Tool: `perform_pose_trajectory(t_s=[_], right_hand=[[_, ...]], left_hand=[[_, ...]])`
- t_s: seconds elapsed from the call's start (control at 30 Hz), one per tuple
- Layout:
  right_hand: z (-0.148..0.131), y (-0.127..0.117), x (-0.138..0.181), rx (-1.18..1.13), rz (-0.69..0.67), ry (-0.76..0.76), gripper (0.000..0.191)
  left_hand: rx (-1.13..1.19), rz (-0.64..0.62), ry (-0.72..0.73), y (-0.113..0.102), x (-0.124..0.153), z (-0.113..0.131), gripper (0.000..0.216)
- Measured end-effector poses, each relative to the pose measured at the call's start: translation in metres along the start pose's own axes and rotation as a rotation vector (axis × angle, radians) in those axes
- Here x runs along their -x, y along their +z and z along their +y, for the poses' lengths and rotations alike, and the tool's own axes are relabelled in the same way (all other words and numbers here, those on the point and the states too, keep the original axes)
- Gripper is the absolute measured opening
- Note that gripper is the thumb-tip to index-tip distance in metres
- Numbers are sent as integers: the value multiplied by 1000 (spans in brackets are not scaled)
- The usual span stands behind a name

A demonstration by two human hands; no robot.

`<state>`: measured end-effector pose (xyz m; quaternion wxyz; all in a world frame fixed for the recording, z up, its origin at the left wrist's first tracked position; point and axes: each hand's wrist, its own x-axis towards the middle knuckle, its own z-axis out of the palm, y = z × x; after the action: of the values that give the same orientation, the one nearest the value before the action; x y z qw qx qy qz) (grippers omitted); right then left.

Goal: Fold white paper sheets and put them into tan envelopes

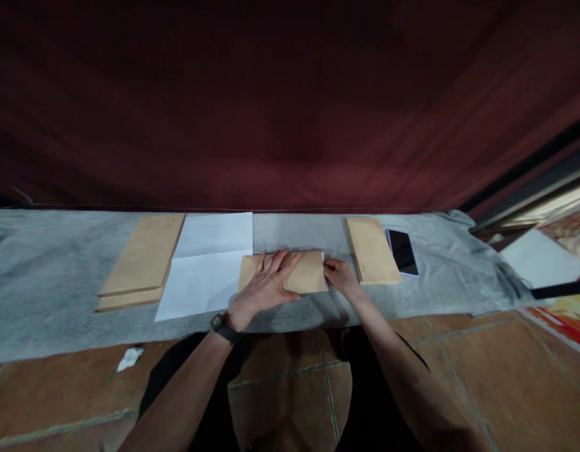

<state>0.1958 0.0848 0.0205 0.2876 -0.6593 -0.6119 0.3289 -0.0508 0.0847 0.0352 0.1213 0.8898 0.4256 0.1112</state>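
Observation:
A brown paper envelope (309, 274) lies lengthwise on the grey cloth in front of me. My left hand (267, 284) rests flat across it, fingers spread, a dark watch on that wrist. At the envelope's right end, a thin strip of white paper (323, 257) shows at the opening. There my right hand (339, 274) is closed in a pinch on the paper's edge; the fingertips are partly hidden. Just left of the envelope, and partly under its left end, lies a creased white sheet (208, 263).
On the left is a stack of brown envelopes (142, 254). Another envelope stack (372, 250) lies right, beside a dark-screened phone (403, 252). The grey cloth (49, 276) covers a narrow surface before a dark red curtain (271, 125). A crumpled white tissue (130, 358) lies on the tiled floor.

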Motion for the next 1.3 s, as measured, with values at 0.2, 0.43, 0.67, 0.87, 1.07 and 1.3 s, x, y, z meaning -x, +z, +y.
perform_pose_trajectory(t_s=[0.2,0.43,0.67,0.87,1.07,1.3], right_hand=[[1,-2,0,-15,-68,-5,22],[5,-2,-3,-11,-131,-25,22],[3,-1,-4,-9,-99,-4,20],[-6,-1,0,113,-34,14,17],[-12,-2,3,224,-27,42,17],[-16,-3,9,308,-27,92,17]], left_hand=[[6,-43,-20,7,1,-5,110],[-13,-68,-11,6,1,-6,110],[-40,-63,-16,8,1,-7,109],[-53,-84,-23,10,1,-10,108],[-55,-112,-20,11,1,-12,105],[-59,-147,-27,13,1,-14,101]])
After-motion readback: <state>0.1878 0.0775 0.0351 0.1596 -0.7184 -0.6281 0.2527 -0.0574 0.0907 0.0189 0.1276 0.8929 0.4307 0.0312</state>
